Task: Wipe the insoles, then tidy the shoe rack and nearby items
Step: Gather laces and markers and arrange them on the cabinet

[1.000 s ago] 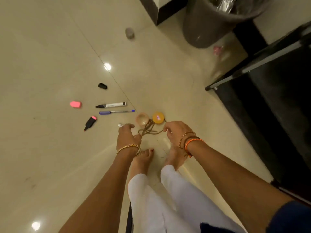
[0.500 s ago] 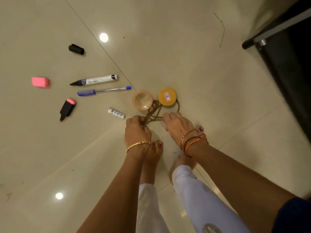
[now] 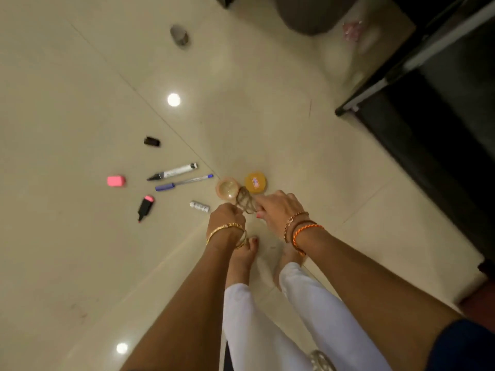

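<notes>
Since a moment ago, both my hands are bunching the brown lace [image 3: 245, 203] tighter, lifting it off the floor [image 3: 80, 103] beside the open tin [image 3: 227, 188] and yellow lid [image 3: 255, 182]. Left hand [image 3: 226, 218] and right hand [image 3: 277, 207] are each pinching it in a closed grip. Pens [image 3: 174, 171] are lying well apart to my left.

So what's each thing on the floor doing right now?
brown lace: bunched, pinched by both hands
left hand: gripping lace
right hand: gripping lace
black marker: lying capped
blue pen: lying flat
highlighter: uncapped
pink cap: lying loose
yellow tin: closed
</notes>
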